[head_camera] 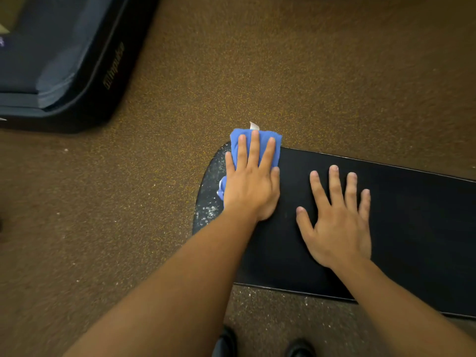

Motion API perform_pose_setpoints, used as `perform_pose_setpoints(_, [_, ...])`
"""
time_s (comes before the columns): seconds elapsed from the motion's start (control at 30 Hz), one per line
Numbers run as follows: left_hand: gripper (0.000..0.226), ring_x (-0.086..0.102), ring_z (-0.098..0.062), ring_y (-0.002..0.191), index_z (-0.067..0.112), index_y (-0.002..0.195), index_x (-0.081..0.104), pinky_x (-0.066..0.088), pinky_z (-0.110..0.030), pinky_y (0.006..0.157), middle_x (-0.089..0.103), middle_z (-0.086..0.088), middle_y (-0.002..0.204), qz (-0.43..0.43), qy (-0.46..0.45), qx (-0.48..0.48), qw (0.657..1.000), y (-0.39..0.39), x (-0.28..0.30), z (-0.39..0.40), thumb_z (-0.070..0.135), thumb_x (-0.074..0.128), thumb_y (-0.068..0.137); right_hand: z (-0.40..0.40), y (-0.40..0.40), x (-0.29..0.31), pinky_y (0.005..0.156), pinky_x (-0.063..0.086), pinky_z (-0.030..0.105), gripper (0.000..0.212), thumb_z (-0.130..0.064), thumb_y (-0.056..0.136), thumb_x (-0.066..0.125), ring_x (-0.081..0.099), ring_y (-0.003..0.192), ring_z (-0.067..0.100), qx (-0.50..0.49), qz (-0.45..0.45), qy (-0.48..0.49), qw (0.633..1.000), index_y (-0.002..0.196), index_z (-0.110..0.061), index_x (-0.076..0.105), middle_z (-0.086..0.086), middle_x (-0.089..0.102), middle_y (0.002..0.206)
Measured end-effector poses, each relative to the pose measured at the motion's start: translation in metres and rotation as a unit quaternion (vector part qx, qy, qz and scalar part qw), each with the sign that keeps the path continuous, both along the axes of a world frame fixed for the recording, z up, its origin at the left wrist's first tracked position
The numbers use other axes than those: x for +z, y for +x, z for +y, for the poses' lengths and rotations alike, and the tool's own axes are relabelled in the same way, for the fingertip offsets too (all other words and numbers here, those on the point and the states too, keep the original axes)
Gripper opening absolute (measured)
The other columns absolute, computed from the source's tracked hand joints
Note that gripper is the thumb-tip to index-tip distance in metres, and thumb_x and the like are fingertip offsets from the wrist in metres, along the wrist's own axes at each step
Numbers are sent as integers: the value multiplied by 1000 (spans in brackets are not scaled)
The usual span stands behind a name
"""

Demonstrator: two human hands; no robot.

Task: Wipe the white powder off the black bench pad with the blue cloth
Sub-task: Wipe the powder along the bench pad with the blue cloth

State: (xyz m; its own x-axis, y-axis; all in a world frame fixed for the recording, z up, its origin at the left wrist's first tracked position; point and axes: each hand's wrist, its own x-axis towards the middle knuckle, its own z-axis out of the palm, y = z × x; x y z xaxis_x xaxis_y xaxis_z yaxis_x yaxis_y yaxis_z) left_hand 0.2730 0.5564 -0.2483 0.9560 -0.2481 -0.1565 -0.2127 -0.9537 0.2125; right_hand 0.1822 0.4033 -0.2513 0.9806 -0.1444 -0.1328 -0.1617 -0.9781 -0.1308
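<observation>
The black bench pad (pixel 412 228) runs from the centre to the right edge of the head view. White powder (pixel 210 211) speckles its rounded left end. My left hand (pixel 251 184) lies flat, fingers spread, pressing the blue cloth (pixel 277 148) onto the pad near that end; the cloth sticks out past my fingertips and by my thumb, with a white tag at its far edge. My right hand (pixel 337 215) rests flat on the bare pad to the right, fingers apart, holding nothing.
Brown speckled rubber floor (pixel 128 202) surrounds the bench, with white powder specks (pixel 257 295) scattered below the pad's near edge. A dark padded mat or case (pixel 64 60) lies at the upper left. The toes of two dark shoes (pixel 262 346) show at the bottom.
</observation>
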Motion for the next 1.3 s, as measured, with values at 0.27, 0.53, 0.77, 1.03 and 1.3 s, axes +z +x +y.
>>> perform_pose_setpoints(0.27, [60, -9, -25, 151, 19, 157, 11, 3, -51, 121, 1, -8, 165, -21, -20, 6, 1000, -83, -4, 24, 38, 20, 101, 3, 0, 2, 117, 6, 60, 74, -57, 90, 23, 0, 149, 37, -11, 2, 5, 1000, 155, -25, 13, 12, 6, 163])
perform_pose_setpoints(0.53, [59, -3, -28, 152, 22, 157, 11, 5, -57, 120, 4, -5, 166, -11, -16, -57, 998, -43, -4, 15, 40, 15, 101, 27, 4, 4, 113, 0, 68, 70, -54, 89, 20, -8, 149, 32, 7, 27, 11, 1000, 154, -32, 7, 6, -2, 164])
perform_pose_setpoints(0.77, [59, -12, -23, 151, 23, 158, 5, 2, -51, 122, -4, -3, 166, -11, -22, 22, 999, -54, -1, 38, 39, 18, 103, 26, 4, 5, 114, 2, 67, 68, -53, 91, 25, -4, 150, 31, -6, 17, 16, 1000, 154, -34, 9, 5, 3, 164])
perform_pose_setpoints(1.03, [57, -2, -29, 152, 23, 157, 12, 8, -58, 119, 7, -5, 165, -19, -19, -44, 999, -88, -5, 23, 39, 20, 102, 27, 2, 3, 114, 6, 67, 63, -47, 94, 24, 2, 150, 31, -10, 5, 13, 1000, 154, -31, 16, 5, 9, 163])
perform_pose_setpoints(1.3, [59, -13, -21, 151, 24, 158, 5, -1, -49, 121, -4, -2, 165, -10, -21, 19, 1000, -41, 1, 44, 40, 19, 103, 27, 3, 3, 113, 5, 67, 64, -49, 93, 25, 2, 150, 32, -9, 7, 9, 1000, 154, -31, 15, 5, 8, 163])
